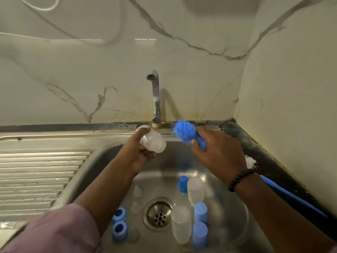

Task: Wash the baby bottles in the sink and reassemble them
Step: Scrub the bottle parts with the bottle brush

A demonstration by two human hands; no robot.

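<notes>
My left hand (141, 156) grips a clear baby bottle (154, 141) lying on its side over the sink, its mouth pointing right. My right hand (217, 152) holds a blue bottle brush (185, 132) by its handle, the bristles just right of the bottle's mouth and apart from it. On the sink floor stand two more clear bottles (195, 190) (181, 224), three blue caps (183, 183) (200, 212) (200, 235), two blue collar rings (119, 214) (119, 230) and several clear teats (137, 191).
The steel sink basin (102, 161) has its drain (159, 215) in the middle. The tap (156, 95) rises behind it with no water running. A ribbed draining board (36, 172) lies to the left. A second, long blue brush with a white tip (291, 198) rests on the dark counter at right.
</notes>
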